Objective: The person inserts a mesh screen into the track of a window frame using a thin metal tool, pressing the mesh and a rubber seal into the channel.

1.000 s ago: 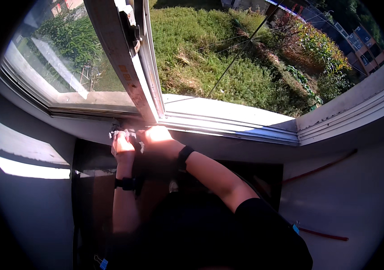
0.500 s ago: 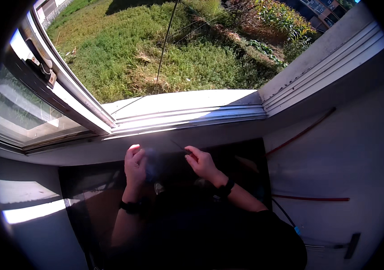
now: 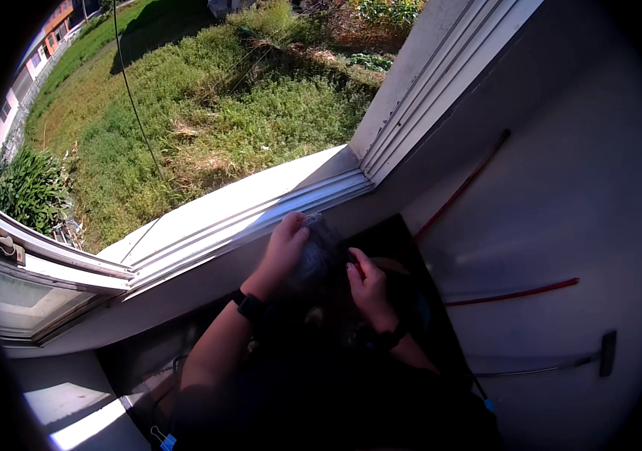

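My left hand (image 3: 285, 244) is closed on the upper edge of a crumpled, see-through plastic bag (image 3: 315, 244), just inside the window sill. The bag hangs down between my hands and its lower part blurs into the shade. To its right, my right hand (image 3: 370, 284) has thumb and fingers pinched together at the bag's side. A thin dark tool shows faintly at those fingertips; most of it is lost against the dark surface behind. Dark bands circle both wrists.
A white window sill (image 3: 238, 218) runs beyond my hands, with grass outside. A dark table (image 3: 403, 240) lies below. On the pale surface at right are two red rods (image 3: 516, 292) and a T-shaped metal tool (image 3: 607, 353). A blue binder clip (image 3: 164, 438) sits at lower left.
The view has swung to the right, so the window sits further left. My hands have come closer together, and the bag in my left hand shows more plainly.
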Action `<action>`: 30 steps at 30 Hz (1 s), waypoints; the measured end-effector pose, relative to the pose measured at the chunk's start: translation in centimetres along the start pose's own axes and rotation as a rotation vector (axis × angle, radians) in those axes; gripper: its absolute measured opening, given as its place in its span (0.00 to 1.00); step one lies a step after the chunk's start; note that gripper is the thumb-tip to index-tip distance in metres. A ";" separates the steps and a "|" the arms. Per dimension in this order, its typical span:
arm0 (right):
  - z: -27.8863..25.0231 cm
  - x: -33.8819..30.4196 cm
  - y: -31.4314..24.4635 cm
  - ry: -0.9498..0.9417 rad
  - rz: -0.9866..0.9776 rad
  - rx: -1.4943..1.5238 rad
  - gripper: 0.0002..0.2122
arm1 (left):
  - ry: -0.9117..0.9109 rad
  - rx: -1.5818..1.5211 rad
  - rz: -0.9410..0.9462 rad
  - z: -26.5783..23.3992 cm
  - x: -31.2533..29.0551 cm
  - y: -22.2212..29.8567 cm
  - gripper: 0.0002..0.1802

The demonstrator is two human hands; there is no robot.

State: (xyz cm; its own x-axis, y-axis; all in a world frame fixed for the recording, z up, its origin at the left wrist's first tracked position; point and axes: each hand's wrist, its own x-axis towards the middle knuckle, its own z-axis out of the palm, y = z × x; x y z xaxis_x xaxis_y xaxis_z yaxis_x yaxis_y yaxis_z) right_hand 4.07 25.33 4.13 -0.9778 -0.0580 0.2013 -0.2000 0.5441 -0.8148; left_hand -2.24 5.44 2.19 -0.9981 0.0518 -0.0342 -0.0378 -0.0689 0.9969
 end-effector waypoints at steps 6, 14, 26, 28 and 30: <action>-3.6 4.2 3.4 0.149 -0.201 -0.226 0.14 | 0.003 -0.124 0.018 7.4 6.0 -2.5 0.08; -6.6 7.5 5.0 0.159 -0.198 -0.447 0.12 | 0.100 0.178 0.241 13.0 11.8 -4.0 0.08; -6.0 14.0 6.6 -0.178 -0.230 -0.638 0.03 | 0.142 1.206 0.542 14.7 12.6 -3.7 0.07; -6.3 14.5 6.3 -0.208 -0.320 -0.627 0.05 | 0.155 1.251 0.574 14.2 12.1 -4.0 0.07; -6.1 14.6 6.2 -0.225 -0.353 -0.603 0.07 | 0.151 1.294 0.610 13.4 11.3 -4.4 0.08</action>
State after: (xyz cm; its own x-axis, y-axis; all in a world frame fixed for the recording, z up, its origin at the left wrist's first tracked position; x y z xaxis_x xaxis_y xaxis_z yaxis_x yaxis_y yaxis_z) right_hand -11.09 32.96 5.33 -0.8638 -0.4501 0.2265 -0.4996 0.8236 -0.2684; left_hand -12.71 19.66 -1.61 -0.8404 0.2351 0.4883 0.3786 0.8994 0.2185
